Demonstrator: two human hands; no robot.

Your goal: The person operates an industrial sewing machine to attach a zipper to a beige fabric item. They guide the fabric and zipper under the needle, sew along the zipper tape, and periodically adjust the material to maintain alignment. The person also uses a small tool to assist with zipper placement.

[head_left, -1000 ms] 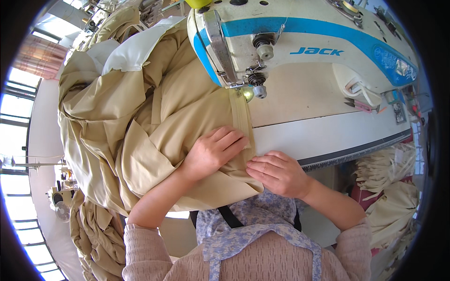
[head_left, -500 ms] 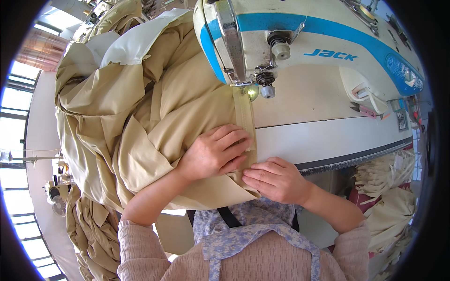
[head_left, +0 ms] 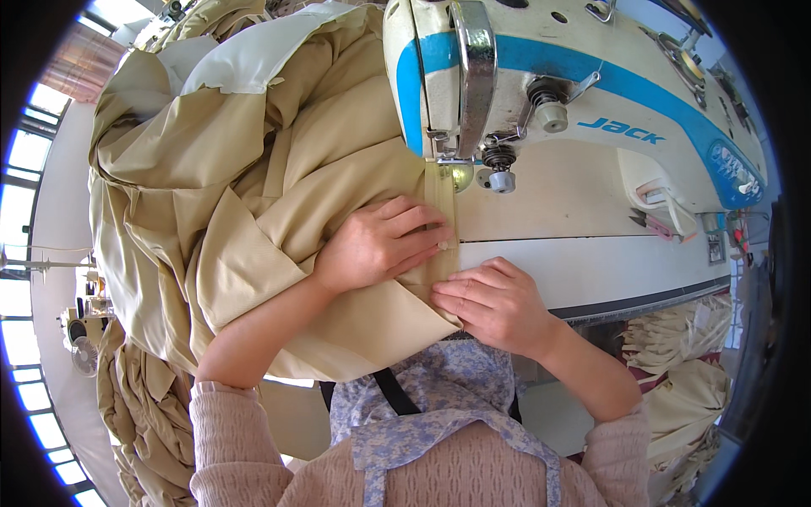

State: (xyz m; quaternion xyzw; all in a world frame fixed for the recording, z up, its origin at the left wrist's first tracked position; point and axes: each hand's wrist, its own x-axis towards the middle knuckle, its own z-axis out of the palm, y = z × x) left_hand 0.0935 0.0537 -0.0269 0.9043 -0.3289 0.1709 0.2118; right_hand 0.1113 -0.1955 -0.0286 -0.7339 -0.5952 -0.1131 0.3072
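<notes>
A large piece of beige fabric [head_left: 338, 190] lies bunched under the head of a white and blue sewing machine [head_left: 528, 63]. Along its right edge runs a narrow pale strip [head_left: 441, 190], resembling zipper tape, which leads up to the needle area. My left hand [head_left: 384, 241] presses on the fabric beside this strip, fingers curled together and fingertips on the strip. Nearer to me, my right hand [head_left: 498, 308] pinches the fabric's edge below the left hand's fingers. The machine's metal parts hide the needle tip.
Small snips [head_left: 650, 224] lie under the machine arm at the right. A dark ruled strip [head_left: 642, 296] follows the table's front edge. Piles of beige fabric [head_left: 676, 338] sit at the lower right, with more cloth [head_left: 148, 406] at the lower left.
Both hands and the fabric edge have moved forward, closer to the needle. The whole view has shifted a little, so the machine appears farther right.
</notes>
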